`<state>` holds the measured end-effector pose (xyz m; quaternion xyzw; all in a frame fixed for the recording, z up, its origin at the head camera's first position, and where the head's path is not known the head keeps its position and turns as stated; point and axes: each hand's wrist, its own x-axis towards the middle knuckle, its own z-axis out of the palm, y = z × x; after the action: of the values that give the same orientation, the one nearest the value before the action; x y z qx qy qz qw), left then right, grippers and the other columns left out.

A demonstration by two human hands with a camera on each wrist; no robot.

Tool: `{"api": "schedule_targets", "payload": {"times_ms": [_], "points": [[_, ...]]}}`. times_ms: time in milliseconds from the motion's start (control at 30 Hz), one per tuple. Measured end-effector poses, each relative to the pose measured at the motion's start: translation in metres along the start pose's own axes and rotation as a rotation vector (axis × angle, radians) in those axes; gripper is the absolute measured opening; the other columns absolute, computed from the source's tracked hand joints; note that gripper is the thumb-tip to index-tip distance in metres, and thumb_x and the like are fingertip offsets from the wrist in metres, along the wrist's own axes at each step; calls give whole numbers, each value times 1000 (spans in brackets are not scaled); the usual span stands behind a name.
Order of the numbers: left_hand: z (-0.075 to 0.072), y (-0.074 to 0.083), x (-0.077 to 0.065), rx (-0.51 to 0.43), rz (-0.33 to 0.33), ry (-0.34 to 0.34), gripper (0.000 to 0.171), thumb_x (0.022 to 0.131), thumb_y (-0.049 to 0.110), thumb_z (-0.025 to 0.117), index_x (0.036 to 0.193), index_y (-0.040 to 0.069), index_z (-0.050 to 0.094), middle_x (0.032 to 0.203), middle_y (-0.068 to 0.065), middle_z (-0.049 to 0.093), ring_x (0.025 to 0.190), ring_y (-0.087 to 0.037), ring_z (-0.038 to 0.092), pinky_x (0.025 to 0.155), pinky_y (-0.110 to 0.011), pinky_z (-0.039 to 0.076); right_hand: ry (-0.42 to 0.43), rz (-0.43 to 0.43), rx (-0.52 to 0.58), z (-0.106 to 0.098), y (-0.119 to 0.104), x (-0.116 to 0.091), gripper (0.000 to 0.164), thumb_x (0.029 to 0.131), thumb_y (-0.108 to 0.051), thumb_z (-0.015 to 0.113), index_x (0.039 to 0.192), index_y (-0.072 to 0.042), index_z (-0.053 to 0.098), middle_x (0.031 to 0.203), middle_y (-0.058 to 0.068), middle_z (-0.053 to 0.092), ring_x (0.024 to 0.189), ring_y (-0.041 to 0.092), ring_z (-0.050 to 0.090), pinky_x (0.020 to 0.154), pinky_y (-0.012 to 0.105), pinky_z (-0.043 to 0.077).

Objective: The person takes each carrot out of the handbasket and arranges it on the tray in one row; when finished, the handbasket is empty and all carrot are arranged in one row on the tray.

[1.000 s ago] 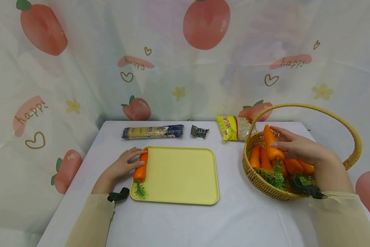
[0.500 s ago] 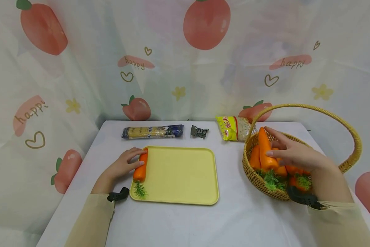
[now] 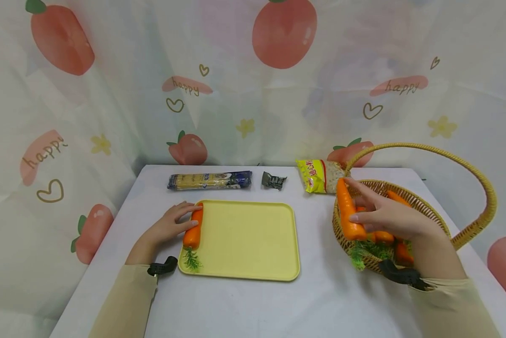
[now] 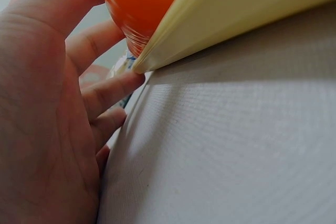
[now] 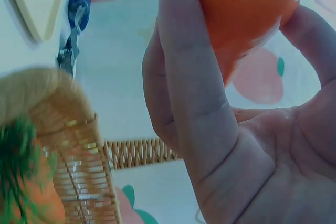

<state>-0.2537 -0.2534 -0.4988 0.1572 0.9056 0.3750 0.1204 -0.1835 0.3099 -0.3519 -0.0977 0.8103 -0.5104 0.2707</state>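
Note:
At the tray's left edge, my left hand (image 3: 174,222) has thumb and fingertips on an orange carrot (image 3: 193,232) with green leaves, lying lengthwise on the yellow tray (image 3: 244,239). The left wrist view shows the thumb against the side of this carrot (image 4: 136,3) and a lower fingertip at the tray's rim. My right hand (image 3: 390,216) pinches another carrot (image 3: 349,211) between thumb and fingers, over the left rim of the wicker basket (image 3: 426,213). Its tip points away and its leaves hang toward me. More carrots (image 3: 404,253) lie in the basket, partly hidden by the right hand.
Behind the tray lie a long pack of noodles (image 3: 208,180) and a small dark wrapped packet (image 3: 273,180). A yellow bag of grains (image 3: 320,176) stands by the basket's back. The basket's tall handle (image 3: 460,164) arches up over its right side.
The right hand has lifted its carrot and moved left, from inside the basket to over its left rim. The left hand and its carrot have stayed in place.

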Motion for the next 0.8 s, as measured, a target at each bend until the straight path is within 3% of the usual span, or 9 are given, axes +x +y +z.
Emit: {"api": "schedule_targets", "payload": {"times_ms": [267,567,800], "points": [[-1,1,-1,7,-2,1,56,92,53,62,144,33,51,158,-10,34,152,-40,10,118,-71,7,-47,-18,48,17,-13,25,97,95,-19,66,157,-42,-4,157,29,19,102,26,66,81,38,59],[1,-1,0,-8,-13,6,57,91,55,63,143,35,51,157,-8,37,152,-39,11,118,-70,7,-100,-18,126,40,-24,61,98,93,-19,69,157,-45,-1,157,26,18,111,30,65,88,44,59],[1,-2,2,-18,-23,12,56,91,55,63,142,34,52,155,-6,39,152,-38,12,118,-69,6,-148,-9,191,62,-30,92,99,92,-18,71,156,-46,0,151,26,31,109,31,65,90,45,59]]}}
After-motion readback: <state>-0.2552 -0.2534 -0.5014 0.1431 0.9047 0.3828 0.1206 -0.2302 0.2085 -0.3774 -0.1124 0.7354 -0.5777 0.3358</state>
